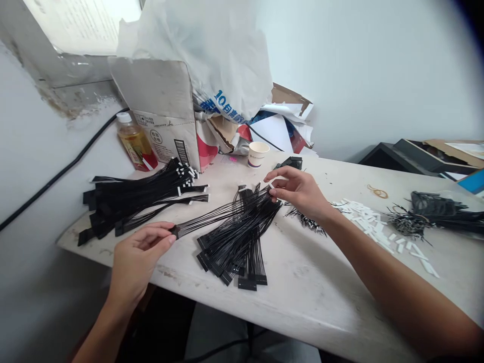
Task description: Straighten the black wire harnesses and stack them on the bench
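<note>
left grip [138, 252], right grip [298, 190] closed on wire bundle [206, 217]

its black connector [174, 232] is pinched left, its other end right; it is stretched above the table [302, 287], partly over a black cable pile [234, 247]. a paper cup [258, 155] is set beyond.

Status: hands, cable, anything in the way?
Left hand pinching black connector. Right hand holding white-tagged end. Cable stretched between. Cable pile beneath right part, not visibly blocking.
</note>
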Demonstrator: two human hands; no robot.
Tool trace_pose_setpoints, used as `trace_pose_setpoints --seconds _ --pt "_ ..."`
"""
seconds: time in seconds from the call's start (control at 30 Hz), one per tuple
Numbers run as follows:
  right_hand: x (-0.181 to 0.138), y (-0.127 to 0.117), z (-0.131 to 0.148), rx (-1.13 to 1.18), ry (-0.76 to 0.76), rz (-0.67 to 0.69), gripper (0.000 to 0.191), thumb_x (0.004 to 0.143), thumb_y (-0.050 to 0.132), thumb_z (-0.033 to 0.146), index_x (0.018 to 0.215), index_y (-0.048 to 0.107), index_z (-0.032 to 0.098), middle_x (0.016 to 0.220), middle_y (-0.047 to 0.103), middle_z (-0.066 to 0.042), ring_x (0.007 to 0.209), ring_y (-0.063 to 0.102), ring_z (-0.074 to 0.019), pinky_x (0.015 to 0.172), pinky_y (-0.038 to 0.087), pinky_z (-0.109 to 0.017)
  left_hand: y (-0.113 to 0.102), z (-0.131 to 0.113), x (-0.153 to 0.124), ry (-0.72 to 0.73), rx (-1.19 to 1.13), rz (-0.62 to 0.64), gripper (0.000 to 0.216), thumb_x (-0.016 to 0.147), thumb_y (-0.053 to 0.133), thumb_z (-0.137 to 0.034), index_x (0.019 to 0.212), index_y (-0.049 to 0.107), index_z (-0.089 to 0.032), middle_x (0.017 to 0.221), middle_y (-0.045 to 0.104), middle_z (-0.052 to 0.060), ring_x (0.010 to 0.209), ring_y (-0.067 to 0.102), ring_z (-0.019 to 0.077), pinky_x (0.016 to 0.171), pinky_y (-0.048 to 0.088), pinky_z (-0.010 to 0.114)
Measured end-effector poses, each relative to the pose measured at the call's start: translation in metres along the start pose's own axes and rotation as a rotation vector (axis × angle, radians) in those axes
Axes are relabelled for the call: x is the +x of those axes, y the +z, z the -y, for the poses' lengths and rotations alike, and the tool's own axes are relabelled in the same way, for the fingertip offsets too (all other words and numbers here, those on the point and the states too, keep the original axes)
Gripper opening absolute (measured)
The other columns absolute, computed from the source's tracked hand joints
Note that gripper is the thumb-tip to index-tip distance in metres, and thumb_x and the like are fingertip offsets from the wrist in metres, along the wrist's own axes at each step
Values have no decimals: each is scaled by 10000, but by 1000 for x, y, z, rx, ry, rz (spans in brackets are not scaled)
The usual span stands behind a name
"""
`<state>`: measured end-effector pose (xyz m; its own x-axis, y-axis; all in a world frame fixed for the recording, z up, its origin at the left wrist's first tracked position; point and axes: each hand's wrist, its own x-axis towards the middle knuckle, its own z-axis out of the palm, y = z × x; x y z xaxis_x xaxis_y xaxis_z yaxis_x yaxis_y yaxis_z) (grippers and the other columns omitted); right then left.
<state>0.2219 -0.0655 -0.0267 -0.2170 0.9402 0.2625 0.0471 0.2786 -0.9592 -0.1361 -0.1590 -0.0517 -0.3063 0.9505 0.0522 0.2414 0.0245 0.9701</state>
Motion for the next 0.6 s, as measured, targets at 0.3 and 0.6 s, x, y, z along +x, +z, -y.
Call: trace_pose_setpoints --seconds 0.3,0.6 --pt "-2 7 4 -207 44 -59 284 758 767 241 1020 697 158 867 687 -54 678 598 -134 588 528 -310 4 8 1 -27 85 98 280 646 861 -386 816 771 -181 949 772 85 931 736 266 897 588 377" --pt "-1 1 9 -71 216 60 208 786 766 302 822 610 170 585 572 32 519 510 -86 511 403 -246 10 -1 -4 -173 -156 127 391 628 912 -401 835 682 -162 704 718 16 655 737 227 602 620 323"
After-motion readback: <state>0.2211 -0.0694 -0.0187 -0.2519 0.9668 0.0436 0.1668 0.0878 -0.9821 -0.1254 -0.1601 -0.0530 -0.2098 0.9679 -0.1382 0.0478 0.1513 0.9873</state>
